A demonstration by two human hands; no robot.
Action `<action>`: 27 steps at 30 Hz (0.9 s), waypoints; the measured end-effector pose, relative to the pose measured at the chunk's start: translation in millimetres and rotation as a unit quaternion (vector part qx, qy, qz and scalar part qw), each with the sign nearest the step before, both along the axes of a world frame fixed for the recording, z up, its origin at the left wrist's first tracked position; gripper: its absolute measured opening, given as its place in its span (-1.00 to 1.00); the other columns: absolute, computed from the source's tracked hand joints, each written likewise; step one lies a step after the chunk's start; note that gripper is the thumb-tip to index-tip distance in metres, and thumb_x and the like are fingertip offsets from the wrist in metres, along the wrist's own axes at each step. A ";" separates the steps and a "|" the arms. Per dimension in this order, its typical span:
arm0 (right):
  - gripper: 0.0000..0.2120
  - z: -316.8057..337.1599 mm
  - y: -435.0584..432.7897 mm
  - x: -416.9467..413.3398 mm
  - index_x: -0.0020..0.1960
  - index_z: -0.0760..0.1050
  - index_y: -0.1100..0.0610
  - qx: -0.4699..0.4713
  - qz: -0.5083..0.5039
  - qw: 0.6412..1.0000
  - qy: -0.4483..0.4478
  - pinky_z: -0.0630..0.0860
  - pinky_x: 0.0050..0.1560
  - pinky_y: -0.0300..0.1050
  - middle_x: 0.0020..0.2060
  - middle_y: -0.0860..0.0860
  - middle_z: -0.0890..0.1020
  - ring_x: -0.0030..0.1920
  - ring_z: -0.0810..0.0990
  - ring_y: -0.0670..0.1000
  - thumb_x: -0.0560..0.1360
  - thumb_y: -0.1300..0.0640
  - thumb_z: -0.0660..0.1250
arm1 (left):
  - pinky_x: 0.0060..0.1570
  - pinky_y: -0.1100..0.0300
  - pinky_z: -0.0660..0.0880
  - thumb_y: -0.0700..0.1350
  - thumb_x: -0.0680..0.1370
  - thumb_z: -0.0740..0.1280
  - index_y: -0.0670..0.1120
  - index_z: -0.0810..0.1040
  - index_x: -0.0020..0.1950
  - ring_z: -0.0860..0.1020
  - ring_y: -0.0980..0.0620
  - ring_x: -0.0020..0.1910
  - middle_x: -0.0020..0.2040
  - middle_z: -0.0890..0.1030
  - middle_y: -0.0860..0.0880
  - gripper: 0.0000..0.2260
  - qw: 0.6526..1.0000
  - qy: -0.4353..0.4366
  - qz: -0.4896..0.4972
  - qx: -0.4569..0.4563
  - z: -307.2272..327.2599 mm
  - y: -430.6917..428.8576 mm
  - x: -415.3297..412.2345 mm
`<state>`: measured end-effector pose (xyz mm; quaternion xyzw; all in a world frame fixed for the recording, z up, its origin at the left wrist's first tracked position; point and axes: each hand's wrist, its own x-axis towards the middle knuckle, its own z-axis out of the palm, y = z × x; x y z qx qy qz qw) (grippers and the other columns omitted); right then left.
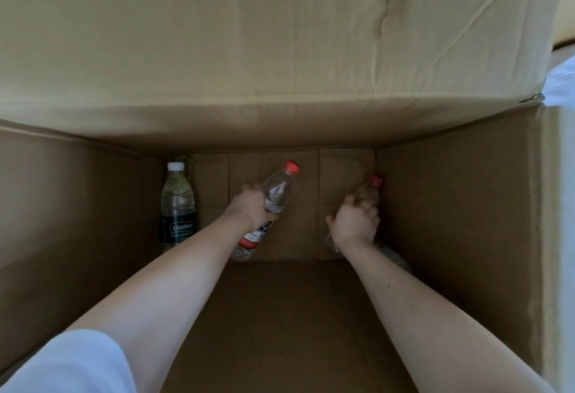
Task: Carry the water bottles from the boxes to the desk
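In the box (451, 206), your left hand (250, 206) clasped the tilted bottle (278, 190) mid-body. Your right hand (354, 223) clutched the second bottle (369, 191).

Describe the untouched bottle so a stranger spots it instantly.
Look inside the large brown cardboard box, along its left wall. A clear plastic bottle lies there, with white cap and dark green label. Only it goes unheld; the left hand and right hand grip the red-capped bottles.

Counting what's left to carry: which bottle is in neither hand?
The white-capped bottle with the dark label, beside the left wall of the box; both red-capped bottles are held.
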<state>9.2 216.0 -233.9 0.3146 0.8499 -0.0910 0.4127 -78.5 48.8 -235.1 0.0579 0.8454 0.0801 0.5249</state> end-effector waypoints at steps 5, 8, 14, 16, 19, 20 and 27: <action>-0.41 3.7 -8.0 2.0 0.47 0.19 0.19 -0.002 0.008 0.994 0.110 0.27 0.36 0.07 0.43 0.23 0.25 0.43 0.23 0.20 0.55 -0.01 0.31 | 0.14 0.10 0.45 0.05 0.49 0.43 -0.16 0.31 0.44 0.48 -0.14 0.21 0.30 0.41 -0.20 -0.39 0.999 0.002 0.036 -0.011 -0.8 -9.1 -1.0; -0.30 -3.7 -10.1 -3.9 0.47 0.13 0.20 -0.027 -0.108 0.988 0.107 0.38 0.28 0.09 0.39 0.23 0.29 0.39 0.31 0.21 0.50 -0.03 0.39 | 0.17 0.09 0.43 0.06 0.49 0.43 -0.17 0.29 0.45 0.47 -0.14 0.23 0.30 0.38 -0.20 -0.36 0.998 0.007 0.054 -0.015 -5.2 -12.7 -0.4; -0.33 -31.4 -24.6 -18.8 0.38 0.23 0.26 -0.118 -0.310 0.937 0.113 0.50 0.11 0.02 0.24 0.21 0.50 0.22 0.54 0.21 0.45 0.03 0.47 | 0.21 0.09 0.41 0.05 0.49 0.43 -0.19 0.26 0.47 0.44 -0.14 0.27 0.33 0.37 -0.21 -0.34 0.997 0.008 0.078 -0.015 -19.2 -17.2 0.7; -0.38 -32.2 -28.1 -19.8 0.35 0.26 0.25 -0.116 -0.315 0.935 0.112 0.52 0.11 0.00 0.23 0.19 0.52 0.20 0.56 0.18 0.44 0.06 0.48 | 0.21 0.09 0.40 0.05 0.49 0.43 -0.18 0.29 0.45 0.44 -0.13 0.27 0.32 0.38 -0.20 -0.36 0.996 0.008 0.083 -0.011 -19.8 -17.5 1.6; -0.36 -25.2 -27.0 -16.5 0.35 0.25 0.20 -0.124 -0.305 0.936 0.122 0.53 0.09 0.01 0.23 0.18 0.52 0.20 0.56 0.19 0.41 0.12 0.51 | 0.17 0.10 0.43 0.05 0.48 0.43 -0.15 0.36 0.40 0.48 -0.12 0.20 0.28 0.42 -0.18 -0.43 0.996 0.006 0.084 -0.007 -16.2 -17.4 2.0; -0.34 -21.3 -26.1 -15.7 0.37 0.23 0.19 -0.126 -0.288 0.941 0.128 0.53 0.10 0.02 0.23 0.18 0.51 0.21 0.56 0.19 0.41 0.14 0.51 | 0.15 0.10 0.44 0.05 0.48 0.43 -0.15 0.37 0.39 0.49 -0.12 0.19 0.26 0.43 -0.18 -0.44 0.996 0.007 0.084 -0.006 -12.9 -17.0 1.4; -0.20 42.3 -21.5 -16.4 0.47 0.14 0.14 -0.111 -0.187 0.956 0.195 0.53 0.16 0.07 0.25 0.17 0.49 0.23 0.53 0.19 0.39 0.13 0.52 | 0.12 0.08 0.47 0.01 0.45 0.47 -0.14 0.38 0.37 0.51 -0.12 0.20 0.24 0.48 -0.15 -0.43 0.995 0.044 0.077 0.038 45.9 -14.5 -2.8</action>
